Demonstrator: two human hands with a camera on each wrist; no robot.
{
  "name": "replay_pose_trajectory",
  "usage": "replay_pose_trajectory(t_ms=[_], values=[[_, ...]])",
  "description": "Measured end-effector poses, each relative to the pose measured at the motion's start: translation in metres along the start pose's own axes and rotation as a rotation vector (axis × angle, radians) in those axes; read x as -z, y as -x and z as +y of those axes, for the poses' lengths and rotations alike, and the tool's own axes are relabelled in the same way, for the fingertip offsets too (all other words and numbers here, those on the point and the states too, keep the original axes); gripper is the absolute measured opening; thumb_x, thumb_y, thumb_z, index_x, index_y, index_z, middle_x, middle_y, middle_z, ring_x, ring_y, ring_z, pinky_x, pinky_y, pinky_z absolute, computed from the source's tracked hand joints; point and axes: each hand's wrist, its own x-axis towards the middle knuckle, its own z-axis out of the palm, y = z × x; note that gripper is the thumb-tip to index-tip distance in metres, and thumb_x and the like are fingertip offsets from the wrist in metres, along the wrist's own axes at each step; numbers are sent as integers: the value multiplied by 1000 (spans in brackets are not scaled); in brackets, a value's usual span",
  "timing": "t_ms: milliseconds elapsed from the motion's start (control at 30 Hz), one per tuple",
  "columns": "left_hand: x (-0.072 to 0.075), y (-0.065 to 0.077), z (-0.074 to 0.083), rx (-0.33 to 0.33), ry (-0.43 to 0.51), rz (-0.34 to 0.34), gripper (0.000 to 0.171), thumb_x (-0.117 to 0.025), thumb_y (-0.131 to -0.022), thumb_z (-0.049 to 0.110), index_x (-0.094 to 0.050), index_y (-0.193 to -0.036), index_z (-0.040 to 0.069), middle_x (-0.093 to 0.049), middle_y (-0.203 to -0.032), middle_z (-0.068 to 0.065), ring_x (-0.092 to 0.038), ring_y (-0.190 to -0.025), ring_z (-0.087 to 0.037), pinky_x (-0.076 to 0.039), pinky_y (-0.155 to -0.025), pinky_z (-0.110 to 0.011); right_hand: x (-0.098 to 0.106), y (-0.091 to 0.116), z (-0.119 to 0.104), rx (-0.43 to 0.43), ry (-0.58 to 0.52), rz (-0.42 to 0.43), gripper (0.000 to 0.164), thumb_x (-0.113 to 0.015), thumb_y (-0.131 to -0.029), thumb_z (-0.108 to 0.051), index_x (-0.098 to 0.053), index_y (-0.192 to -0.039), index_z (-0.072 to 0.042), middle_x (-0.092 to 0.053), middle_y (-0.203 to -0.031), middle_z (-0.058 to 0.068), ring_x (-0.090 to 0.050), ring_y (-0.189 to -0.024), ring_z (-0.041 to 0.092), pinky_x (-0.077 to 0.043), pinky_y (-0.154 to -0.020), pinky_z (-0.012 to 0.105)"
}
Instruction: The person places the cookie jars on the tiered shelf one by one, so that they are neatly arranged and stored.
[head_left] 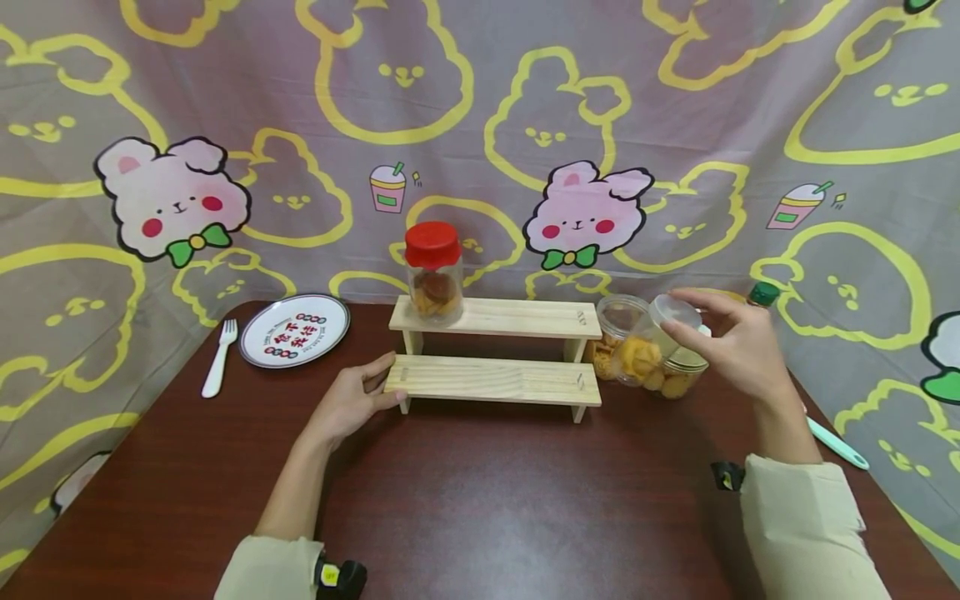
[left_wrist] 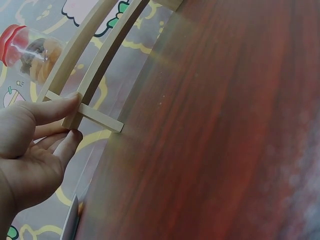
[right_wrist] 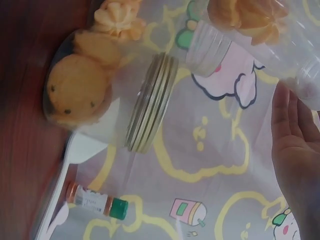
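Note:
My left hand [head_left: 352, 404] grips the left end of a two-tier wooden rack [head_left: 487, 379], with the thumb and fingers on the lower board in the left wrist view. My right hand [head_left: 738, 346] holds a clear plastic jar [head_left: 640, 357] of piped cookies by its pale lid end. That jar tilts beside the rack's right end, in front of another clear jar [head_left: 621, 310] of cookies. Just right of it stands a gold-lidded jar [right_wrist: 80, 87] holding round cookies. A red-lidded jar [head_left: 435, 283] of cookies stands upright on the left of the upper board.
A white plate [head_left: 258, 346] with red lettering and a white-handled fork [head_left: 219, 360] lie at the left. Behind my right hand is a green-capped spice bottle [right_wrist: 95, 201]. A pale green handle [head_left: 838, 443] lies at the right table edge. A patterned curtain [head_left: 465, 158] hangs behind.

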Motion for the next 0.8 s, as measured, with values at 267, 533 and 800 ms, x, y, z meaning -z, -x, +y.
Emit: replay_pose_trajectory(t_ms=[267,533,800], values=[[-1,-1,-1,-16,17,-7,70,-72,-92,-1,-35,-150,-13,-30,-159,-26,-38,-140,-31,-44,-107,-26,-9,-5,-11,-44,18,19,41,-79,-80,10,-71,-120,5,-70,-110,-10,-63,-78,9,-52,-66,11],[0,1,-1,-13,10,1,70,-73,-92,-1,-36,-150,-12,-31,-159,-25,-39,-140,-30,-44,-107,-26,-19,-12,-17,-40,-41,39,40,-78,-81,12,-70,-120,8,-71,-110,-3,-64,-83,11,-55,-71,12],[0,0,-1,-10,6,5,70,-73,-91,-1,-36,-150,-12,-32,-159,-24,-40,-139,-29,-43,-107,-25,-29,-21,-24,-46,-157,117,35,-76,-81,14,-72,-115,9,-73,-107,5,-67,-84,11,-56,-69,14]])
